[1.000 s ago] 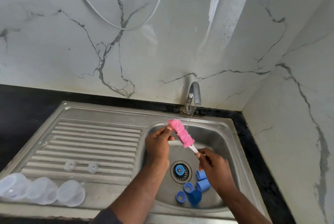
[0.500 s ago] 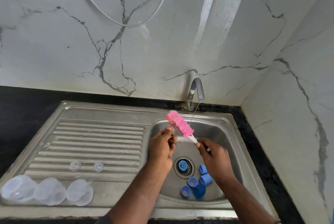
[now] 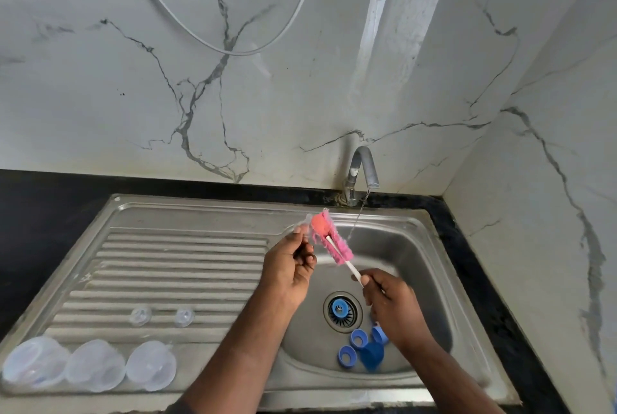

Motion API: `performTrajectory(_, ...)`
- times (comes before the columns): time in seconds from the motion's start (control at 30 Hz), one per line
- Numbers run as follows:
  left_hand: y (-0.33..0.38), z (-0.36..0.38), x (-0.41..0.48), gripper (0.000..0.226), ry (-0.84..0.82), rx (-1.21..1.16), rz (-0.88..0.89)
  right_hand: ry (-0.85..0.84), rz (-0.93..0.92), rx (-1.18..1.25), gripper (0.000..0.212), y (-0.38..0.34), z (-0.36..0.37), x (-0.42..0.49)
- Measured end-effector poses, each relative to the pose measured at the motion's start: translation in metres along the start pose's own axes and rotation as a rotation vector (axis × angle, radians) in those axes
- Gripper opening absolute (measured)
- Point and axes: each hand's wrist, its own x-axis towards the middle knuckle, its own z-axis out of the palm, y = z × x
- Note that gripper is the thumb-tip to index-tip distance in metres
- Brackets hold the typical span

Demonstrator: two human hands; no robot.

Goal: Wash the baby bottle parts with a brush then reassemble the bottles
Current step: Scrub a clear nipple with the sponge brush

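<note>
My right hand grips the white handle of a pink bottle brush, whose bristle head points up and left over the sink basin. My left hand pinches a small clear part, seemingly a teat, against the brush tip. Several blue bottle rings and caps lie on the basin floor near the drain. Two clear teats sit on the ribbed drainboard. Three clear bottle bodies lie along its front edge.
A chrome tap at the back of the basin runs a thin stream of water just right of the brush. Black countertop borders the steel sink. Marble walls stand behind and to the right. Cables hang on the back wall.
Both hands rose and shifted slightly toward the tap. The brush head now shows its orange-pink tip, and the left hand holds the clear part at that tip.
</note>
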Motion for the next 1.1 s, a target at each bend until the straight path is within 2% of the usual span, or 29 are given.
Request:
performTrajectory(0.1, -0.011, 0.010, -0.003, 0.012, -0.037, 0.056, 0.033, 0.029, 0.060, 0.074, 0.025, -0.001, -0.001, 0.001)
performTrajectory(0.23, -0.028, 0.022, -0.011, 0.005, -0.111, 0.300, 0.158, 0.047, 0.045, 0.076, 0.025, -0.001, -0.015, 0.008)
performTrajectory(0.33, -0.022, 0.024, 0.000, 0.010, -0.105, 0.486, 0.261, -0.006, 0.009, 0.019, 0.022, 0.018, -0.040, 0.006)
performTrajectory(0.4, -0.013, 0.025, 0.011, 0.016, -0.108, 0.599, 0.266, -0.028, -0.013, -0.036, 0.020, 0.030, -0.053, 0.004)
performTrajectory(0.5, -0.027, 0.037, 0.012, 0.019, -0.178, 0.765, 0.202, 0.026, -0.046, -0.058, 0.019, 0.039, -0.064, 0.011)
performTrajectory(0.6, -0.043, 0.049, 0.011, 0.017, -0.175, 0.792, 0.181, 0.064, -0.112, -0.036, 0.015, 0.043, -0.070, 0.019)
performTrajectory(0.7, -0.039, 0.052, 0.020, 0.016, -0.096, 0.854, 0.310, 0.016, -0.143, -0.039, 0.019, 0.059, -0.081, 0.017)
performTrajectory(0.77, -0.040, 0.057, 0.018, 0.016, -0.120, 0.951, 0.346, -0.008, -0.159, -0.032, 0.024, 0.063, -0.090, 0.017)
performTrajectory(0.83, -0.050, 0.066, 0.010, 0.017, -0.188, 1.001, 0.336, 0.025, -0.172, -0.038, 0.027, 0.064, -0.097, 0.024)
performTrajectory(0.9, -0.057, 0.070, 0.008, 0.017, -0.182, 1.020, 0.372, 0.049, -0.200, -0.056, 0.029, 0.067, -0.102, 0.029)
performTrajectory(1.0, -0.057, 0.065, 0.015, 0.014, -0.068, 1.011, 0.483, -0.001, -0.258, -0.117, 0.016, 0.081, -0.109, 0.028)
performTrajectory(1.1, -0.059, 0.066, 0.012, 0.015, -0.063, 1.119, 0.566, -0.012, -0.308, -0.169, 0.017, 0.084, -0.117, 0.028)
